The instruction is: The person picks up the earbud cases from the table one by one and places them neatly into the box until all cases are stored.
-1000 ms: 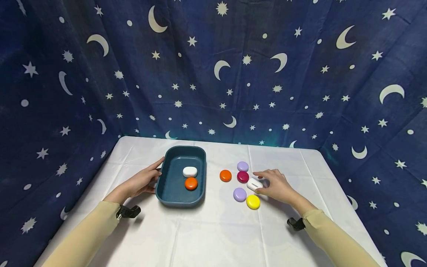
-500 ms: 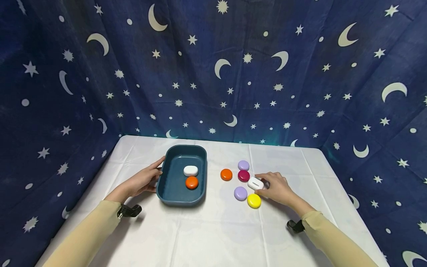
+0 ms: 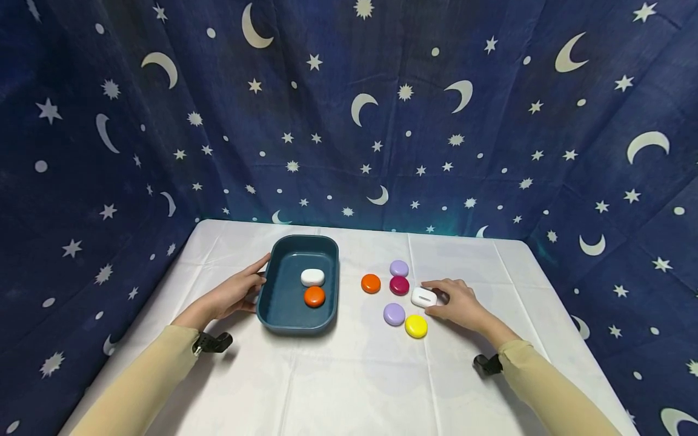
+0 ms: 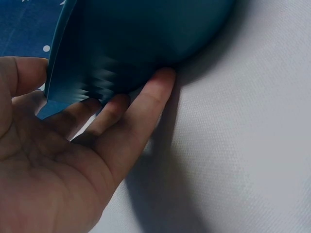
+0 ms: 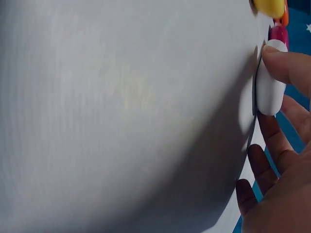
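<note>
My right hand (image 3: 457,304) pinches a small white rounded case (image 3: 423,297) with a short grey mark on its top. In the right wrist view the thumb lies on the near face of the white case (image 5: 270,90) and the other fingers are behind and below it, close over the cloth. My left hand (image 3: 235,295) rests against the left side of a dark blue-green tray (image 3: 297,330). In the left wrist view its fairly straight, spread fingers (image 4: 146,107) touch the tray's outer wall (image 4: 160,29). Inside the tray lie a white rounded piece (image 3: 312,278) and an orange disc (image 3: 314,297).
Left of the right hand lie another orange disc (image 3: 371,283), a maroon disc (image 3: 399,285), two lilac discs, one behind (image 3: 399,268) and one in front (image 3: 394,314), and a yellow disc (image 3: 416,326). A white cloth (image 3: 349,381) covers the table. Star-patterned blue curtains (image 3: 327,109) surround it.
My right hand has drawn the white case slightly to the right, away from the maroon disc, and turned it a little. The left hand and tray stay put; the head view shifts slightly.
</note>
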A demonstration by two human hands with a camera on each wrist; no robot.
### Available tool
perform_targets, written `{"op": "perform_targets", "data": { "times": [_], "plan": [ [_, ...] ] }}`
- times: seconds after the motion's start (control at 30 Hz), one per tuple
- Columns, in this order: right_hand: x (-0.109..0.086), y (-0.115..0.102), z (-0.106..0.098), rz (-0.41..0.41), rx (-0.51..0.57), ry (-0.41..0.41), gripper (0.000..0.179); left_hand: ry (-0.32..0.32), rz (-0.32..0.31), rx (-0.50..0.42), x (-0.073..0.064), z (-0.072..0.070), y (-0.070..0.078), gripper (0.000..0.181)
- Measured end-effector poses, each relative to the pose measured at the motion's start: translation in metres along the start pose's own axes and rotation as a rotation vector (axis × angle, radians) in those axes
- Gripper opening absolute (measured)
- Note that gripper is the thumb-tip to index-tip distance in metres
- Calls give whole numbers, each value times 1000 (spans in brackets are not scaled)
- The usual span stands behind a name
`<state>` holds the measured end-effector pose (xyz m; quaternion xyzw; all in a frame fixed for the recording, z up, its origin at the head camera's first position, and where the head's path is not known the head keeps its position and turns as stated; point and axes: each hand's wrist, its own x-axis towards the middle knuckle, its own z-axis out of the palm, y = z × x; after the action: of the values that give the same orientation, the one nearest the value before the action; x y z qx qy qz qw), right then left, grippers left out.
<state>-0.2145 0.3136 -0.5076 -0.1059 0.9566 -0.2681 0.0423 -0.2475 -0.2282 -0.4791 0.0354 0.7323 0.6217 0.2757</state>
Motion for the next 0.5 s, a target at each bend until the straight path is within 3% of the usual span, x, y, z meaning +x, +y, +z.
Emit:
{"op": "perform_targets", "data": {
  "times": [0.5],
  "plan": [
    [2,4,-5,-12,11,-54,62,4,-13,2,1,0,1,70]
  ]
}}
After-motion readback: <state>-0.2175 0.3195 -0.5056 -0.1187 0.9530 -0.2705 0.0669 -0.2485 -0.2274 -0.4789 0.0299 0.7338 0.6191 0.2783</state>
